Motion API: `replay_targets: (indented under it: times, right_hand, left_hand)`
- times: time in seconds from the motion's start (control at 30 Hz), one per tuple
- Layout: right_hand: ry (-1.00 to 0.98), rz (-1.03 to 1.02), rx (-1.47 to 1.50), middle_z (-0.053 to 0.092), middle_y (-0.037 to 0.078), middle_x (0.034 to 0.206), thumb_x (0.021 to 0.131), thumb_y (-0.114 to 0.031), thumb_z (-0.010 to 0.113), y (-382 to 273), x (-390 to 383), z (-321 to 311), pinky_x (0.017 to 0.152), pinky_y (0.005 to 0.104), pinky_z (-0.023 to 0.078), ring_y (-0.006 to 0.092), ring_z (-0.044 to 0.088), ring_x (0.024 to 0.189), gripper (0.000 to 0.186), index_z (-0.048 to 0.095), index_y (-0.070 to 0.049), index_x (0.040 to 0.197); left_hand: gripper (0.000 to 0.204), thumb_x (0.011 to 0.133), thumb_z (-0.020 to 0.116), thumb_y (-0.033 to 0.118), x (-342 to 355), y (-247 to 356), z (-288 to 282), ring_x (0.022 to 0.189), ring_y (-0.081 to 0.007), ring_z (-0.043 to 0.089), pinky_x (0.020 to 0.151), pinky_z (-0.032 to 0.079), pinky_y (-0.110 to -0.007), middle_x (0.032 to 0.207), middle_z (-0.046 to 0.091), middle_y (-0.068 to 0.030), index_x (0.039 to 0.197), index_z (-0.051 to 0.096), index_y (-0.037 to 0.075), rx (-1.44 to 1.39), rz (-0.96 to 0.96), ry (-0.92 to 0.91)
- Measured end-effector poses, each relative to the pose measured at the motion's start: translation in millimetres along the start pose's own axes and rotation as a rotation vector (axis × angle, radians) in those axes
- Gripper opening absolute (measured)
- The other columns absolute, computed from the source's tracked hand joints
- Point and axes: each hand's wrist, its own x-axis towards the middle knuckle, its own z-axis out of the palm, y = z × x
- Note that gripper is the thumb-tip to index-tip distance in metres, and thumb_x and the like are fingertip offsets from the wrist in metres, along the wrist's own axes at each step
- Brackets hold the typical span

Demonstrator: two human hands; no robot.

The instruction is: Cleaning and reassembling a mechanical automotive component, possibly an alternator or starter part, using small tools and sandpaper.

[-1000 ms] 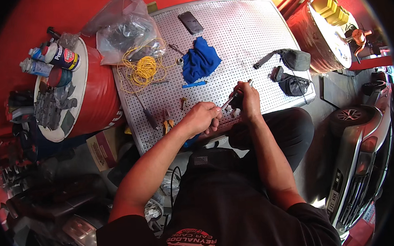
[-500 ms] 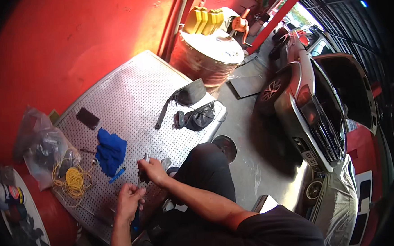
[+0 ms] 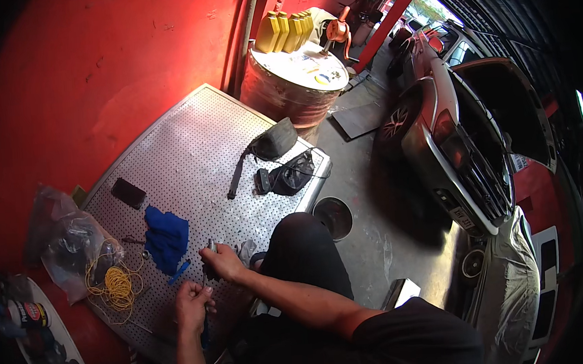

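My right hand (image 3: 224, 263) is closed around a small shiny metal piece (image 3: 210, 244), whose end shows past the thumb; its exact kind is not clear. Just below and to the left, my left hand (image 3: 193, 304) is closed with thumb and fingers pinched together, and what it holds is too small to name. Both hands are over the near edge of a perforated metal table (image 3: 188, 135). Ahead of them lie a crumpled blue cloth (image 3: 166, 238) and a small blue strip (image 3: 179, 273). A pale crumpled scrap (image 3: 246, 251) is beside my right wrist.
A dark phone (image 3: 128, 192), a coil of yellow cord (image 3: 119, 289), a clear plastic bag (image 3: 75, 238) and black pouches (image 3: 293, 173) are on or beside the table. Beyond stands a drum (image 3: 279, 92) bearing yellow containers (image 3: 286, 32). A round pan (image 3: 334, 218) and a car (image 3: 460, 151) are rightward.
The view has shifted slightly, so the surroundings appear displaced. My left hand sits a little lower relative to the table, and both hands stay closed close together.
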Motion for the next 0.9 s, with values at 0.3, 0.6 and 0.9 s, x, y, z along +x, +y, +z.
replay_targets:
  times: [0.3, 0.6, 0.9]
  right_hand:
    - [0.094, 0.053, 0.035, 0.066, 0.005, 0.075, 0.100, -0.035, 0.065, 10, 10, -21, 0.055, 0.0326, 0.050, 0.0153, 0.061, 0.062, 0.033, 0.066, -0.003, 0.091]
    - [-0.137, 0.403, 0.533, 0.059, 0.004, 0.075, 0.109, -0.047, 0.043, 14, -3, -11, 0.066, 0.0417, 0.045, 0.0230, 0.058, 0.072, 0.044, 0.058, -0.011, 0.090]
    - [-0.036, 0.312, 0.463, 0.063, 0.003, 0.084, 0.112, -0.050, 0.040, 29, -15, -6, 0.072, 0.0389, 0.048, 0.0187, 0.060, 0.079, 0.047, 0.063, -0.010, 0.101]
  left_hand:
    - [0.030, 0.112, 0.051, 0.026, 25, -20, 0, 0.063, -0.0153, 0.065, 0.058, 0.049, -0.030, 0.073, 0.066, -0.0030, 0.096, 0.067, 0.005, 0.015, -0.070, -0.176]
    - [0.018, 0.097, 0.070, 0.020, 123, -217, -15, 0.085, -0.0391, 0.072, 0.076, 0.056, -0.050, 0.091, 0.075, -0.0192, 0.102, 0.071, 0.003, 0.636, 0.247, 0.450]
    - [0.023, 0.093, 0.079, 0.015, 17, -31, 21, 0.079, -0.0207, 0.072, 0.073, 0.057, -0.035, 0.084, 0.073, -0.0098, 0.106, 0.065, 0.001, 0.145, 0.563, 0.449]
